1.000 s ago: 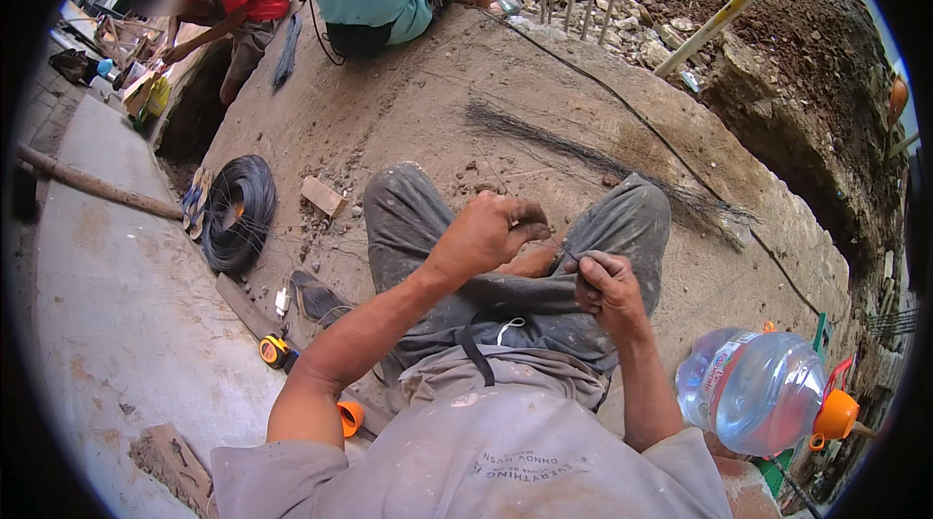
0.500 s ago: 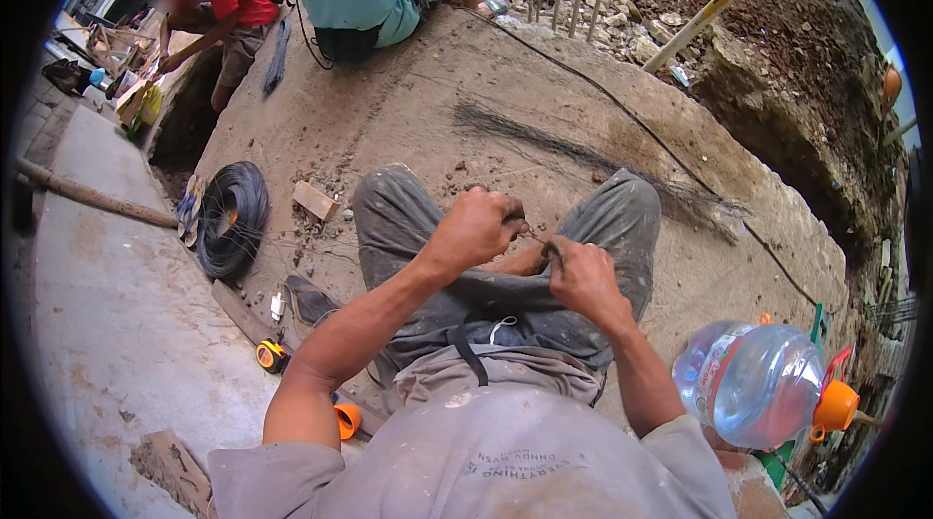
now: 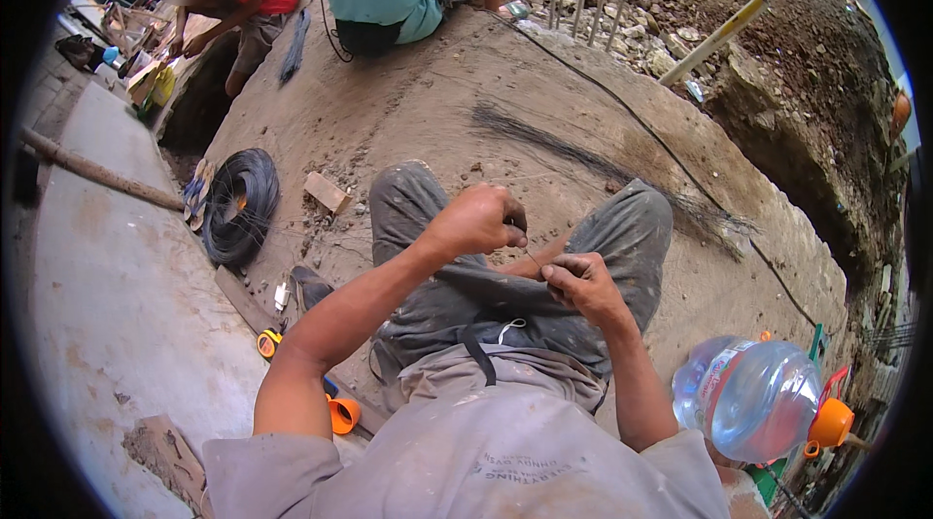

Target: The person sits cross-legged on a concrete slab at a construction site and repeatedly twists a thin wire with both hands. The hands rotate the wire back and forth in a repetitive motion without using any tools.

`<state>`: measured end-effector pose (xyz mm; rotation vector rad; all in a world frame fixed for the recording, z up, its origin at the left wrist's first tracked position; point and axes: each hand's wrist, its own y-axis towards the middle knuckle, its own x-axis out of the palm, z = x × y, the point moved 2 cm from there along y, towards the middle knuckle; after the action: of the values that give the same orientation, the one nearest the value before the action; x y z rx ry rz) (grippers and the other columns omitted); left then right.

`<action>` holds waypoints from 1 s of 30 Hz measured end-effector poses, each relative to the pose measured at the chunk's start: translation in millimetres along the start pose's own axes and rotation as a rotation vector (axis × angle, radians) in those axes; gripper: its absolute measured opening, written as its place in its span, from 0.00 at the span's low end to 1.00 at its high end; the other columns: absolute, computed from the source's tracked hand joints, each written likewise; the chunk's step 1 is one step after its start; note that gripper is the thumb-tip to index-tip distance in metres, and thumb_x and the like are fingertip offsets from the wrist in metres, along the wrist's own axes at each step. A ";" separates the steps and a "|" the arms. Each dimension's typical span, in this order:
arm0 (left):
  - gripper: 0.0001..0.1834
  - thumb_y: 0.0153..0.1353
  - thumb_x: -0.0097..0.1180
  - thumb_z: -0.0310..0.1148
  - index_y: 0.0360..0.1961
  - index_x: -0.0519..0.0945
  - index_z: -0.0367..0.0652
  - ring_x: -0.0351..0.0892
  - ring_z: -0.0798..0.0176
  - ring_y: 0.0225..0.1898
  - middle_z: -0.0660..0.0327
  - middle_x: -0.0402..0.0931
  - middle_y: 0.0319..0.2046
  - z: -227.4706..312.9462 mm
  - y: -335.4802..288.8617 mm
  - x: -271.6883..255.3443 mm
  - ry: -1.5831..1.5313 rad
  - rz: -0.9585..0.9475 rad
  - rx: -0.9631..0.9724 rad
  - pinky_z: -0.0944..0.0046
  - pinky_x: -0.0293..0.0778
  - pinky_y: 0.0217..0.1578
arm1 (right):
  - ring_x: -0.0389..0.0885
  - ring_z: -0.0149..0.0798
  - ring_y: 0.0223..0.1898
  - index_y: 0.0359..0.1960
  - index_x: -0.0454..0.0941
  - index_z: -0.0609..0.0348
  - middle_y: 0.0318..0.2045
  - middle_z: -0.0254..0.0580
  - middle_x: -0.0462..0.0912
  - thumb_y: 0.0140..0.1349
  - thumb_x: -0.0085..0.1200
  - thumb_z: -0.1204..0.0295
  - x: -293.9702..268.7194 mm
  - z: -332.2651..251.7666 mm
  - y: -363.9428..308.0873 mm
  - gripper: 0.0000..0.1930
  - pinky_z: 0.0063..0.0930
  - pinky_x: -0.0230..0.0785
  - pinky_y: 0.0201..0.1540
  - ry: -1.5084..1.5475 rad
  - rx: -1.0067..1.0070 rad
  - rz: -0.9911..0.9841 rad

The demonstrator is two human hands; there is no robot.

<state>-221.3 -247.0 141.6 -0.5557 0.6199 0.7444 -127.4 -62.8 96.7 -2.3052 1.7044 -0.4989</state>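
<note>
- A round coil of dark wire (image 3: 231,239) lies on the ground at the left.
- A yellow and black tape measure (image 3: 268,344) is near it.
- The left hand (image 3: 483,221) has its fingers bent in; I cannot tell if they pinch the wire.
- A thin wire (image 3: 532,256) is between the two hands, above the lap.
- The right hand (image 3: 587,288) pinches it with thumb and finger.
- A big clear bottle (image 3: 748,397) lies at the right.
</note>
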 end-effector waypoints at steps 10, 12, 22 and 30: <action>0.11 0.47 0.62 0.33 0.31 0.84 0.39 0.81 0.46 0.34 0.48 0.81 0.28 9.1 1.0 29.1 0.124 0.171 0.137 0.55 0.75 0.40 | 0.79 0.58 0.34 0.39 0.80 0.59 0.31 0.58 0.80 0.57 0.50 0.69 3.1 -30.2 -13.5 0.12 0.45 0.70 0.38 -1.082 -0.190 0.072; 0.10 0.49 0.61 0.32 0.31 0.83 0.38 0.81 0.46 0.32 0.47 0.80 0.28 20.7 8.2 32.0 0.034 0.241 0.207 0.54 0.75 0.38 | 0.78 0.59 0.36 0.39 0.80 0.60 0.32 0.60 0.79 0.56 0.50 0.72 -2.4 -41.9 -18.4 0.11 0.46 0.70 0.40 -1.099 -0.097 0.189; 0.07 0.56 0.59 0.26 0.34 0.83 0.33 0.76 0.74 0.17 0.59 0.80 0.22 57.2 29.0 16.6 -0.568 -0.014 0.065 0.72 0.69 0.14 | 0.65 0.26 0.14 0.34 0.78 0.63 0.20 0.31 0.74 0.63 0.51 0.71 -20.1 -18.9 -48.6 0.08 0.19 0.57 0.18 0.281 -0.204 0.566; 0.09 0.54 0.61 0.26 0.36 0.82 0.32 0.76 0.72 0.18 0.59 0.81 0.24 58.2 20.4 13.5 -0.686 -0.226 0.116 0.70 0.71 0.18 | 0.68 0.21 0.16 0.31 0.81 0.62 0.17 0.31 0.75 0.60 0.58 0.67 -19.4 -32.2 -81.2 0.10 0.17 0.57 0.18 0.216 -0.161 0.345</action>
<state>-210.7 -190.4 167.6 -0.2286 -0.0381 0.6270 -74.3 -19.7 154.5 -2.0504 2.2649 -0.5730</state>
